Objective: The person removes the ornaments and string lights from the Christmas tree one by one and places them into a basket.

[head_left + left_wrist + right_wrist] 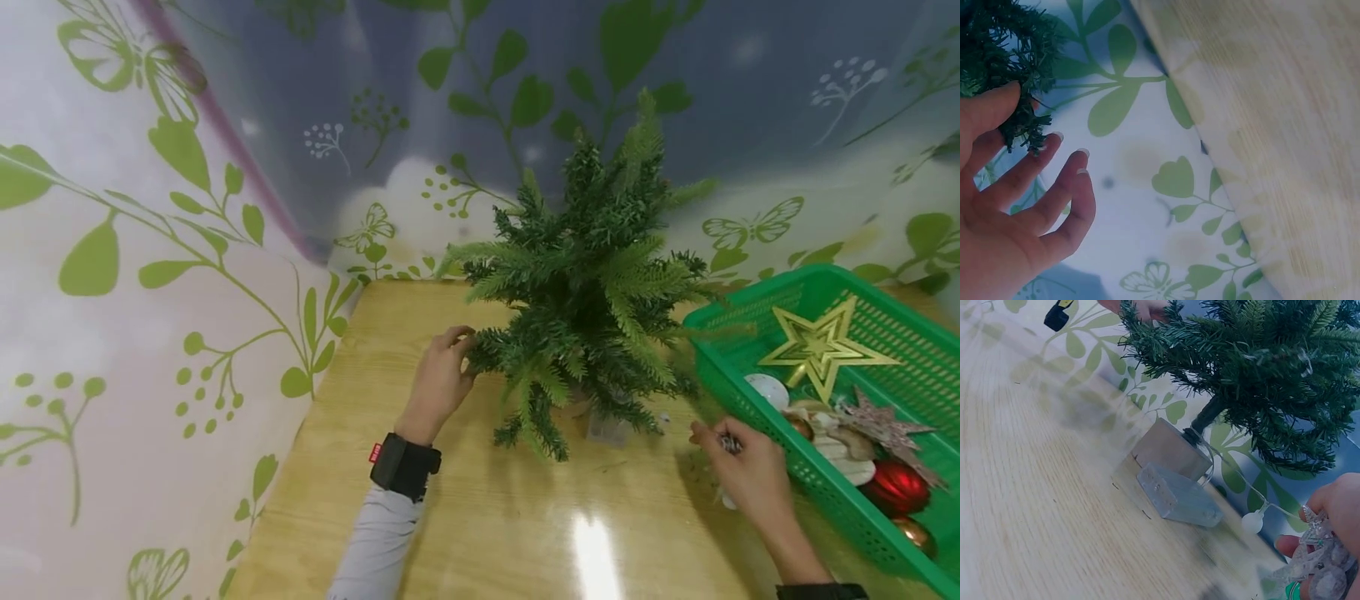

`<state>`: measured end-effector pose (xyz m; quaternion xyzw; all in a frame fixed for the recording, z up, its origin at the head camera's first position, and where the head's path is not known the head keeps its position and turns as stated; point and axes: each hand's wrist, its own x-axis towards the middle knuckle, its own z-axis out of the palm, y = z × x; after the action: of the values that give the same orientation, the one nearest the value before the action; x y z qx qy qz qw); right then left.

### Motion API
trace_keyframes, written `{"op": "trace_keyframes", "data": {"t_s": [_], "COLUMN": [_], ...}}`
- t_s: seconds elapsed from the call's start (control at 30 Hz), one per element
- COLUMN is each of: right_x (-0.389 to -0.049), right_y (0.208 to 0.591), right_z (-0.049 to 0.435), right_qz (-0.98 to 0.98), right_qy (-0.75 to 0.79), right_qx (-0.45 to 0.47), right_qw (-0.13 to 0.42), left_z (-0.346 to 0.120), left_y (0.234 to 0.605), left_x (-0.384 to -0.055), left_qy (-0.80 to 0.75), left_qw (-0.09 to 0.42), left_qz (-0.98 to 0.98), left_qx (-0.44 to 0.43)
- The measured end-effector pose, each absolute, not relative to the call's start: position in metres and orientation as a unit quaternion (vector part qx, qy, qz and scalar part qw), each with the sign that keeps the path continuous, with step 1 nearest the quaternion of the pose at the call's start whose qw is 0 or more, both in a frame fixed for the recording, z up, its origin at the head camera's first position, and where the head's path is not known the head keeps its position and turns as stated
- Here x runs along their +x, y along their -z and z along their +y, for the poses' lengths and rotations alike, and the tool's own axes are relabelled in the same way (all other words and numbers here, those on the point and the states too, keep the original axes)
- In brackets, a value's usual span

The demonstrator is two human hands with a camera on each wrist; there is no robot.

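A small artificial Christmas tree (592, 275) stands on the wooden table, with a block-like base (1169, 450) in the right wrist view. At its left side my left hand (437, 379) pinches a low branch tip (1025, 125) between thumb and index finger; the other fingers are spread. My right hand (750, 471), to the right of the tree, grips a bundle of clear string lights (1319, 562). From this bundle a thin wire with a white bulb (1252, 522) runs to the trunk. A clear battery box (1179, 497) lies against the base.
At the right, a green plastic basket (918, 329) holds a gold star (821, 346), a pink glittery star (888, 425), a red ball (898, 487) and other ornaments. A leaf-patterned covering (247, 333) borders the table at the left and back.
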<state>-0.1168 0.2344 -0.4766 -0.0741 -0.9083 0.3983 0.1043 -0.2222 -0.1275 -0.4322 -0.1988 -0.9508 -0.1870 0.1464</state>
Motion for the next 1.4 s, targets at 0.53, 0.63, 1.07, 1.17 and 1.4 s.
{"op": "trace_keyframes", "data": {"t_s": [0.53, 0.63, 1.07, 1.17, 1.4], "right_x": [-0.115, -0.115, -0.116, -0.117, -0.117], "right_y": [0.479, 0.48, 0.475, 0.472, 0.471], "right_z": [0.232, 0.231, 0.234, 0.235, 0.235], "right_qz": [-0.904, -0.903, -0.898, -0.899, -0.895], "right_qy": [-0.411, -0.413, -0.423, -0.421, -0.432], "right_qx": [-0.076, -0.077, -0.091, -0.095, -0.099], "right_qw": [0.085, 0.087, 0.077, 0.072, 0.057], "left_z": [-0.122, -0.119, -0.117, -0.124, -0.134], "left_y": [0.448, 0.446, 0.437, 0.442, 0.453], "left_x": [-0.177, -0.17, -0.148, -0.148, -0.159], "left_qy": [0.241, 0.247, 0.341, 0.453, 0.601], "left_qw": [0.181, 0.188, 0.105, 0.062, 0.015], "left_qz": [-0.929, -0.923, -0.888, -0.839, -0.762], "left_qx": [-0.217, -0.228, -0.291, -0.295, -0.241]}}
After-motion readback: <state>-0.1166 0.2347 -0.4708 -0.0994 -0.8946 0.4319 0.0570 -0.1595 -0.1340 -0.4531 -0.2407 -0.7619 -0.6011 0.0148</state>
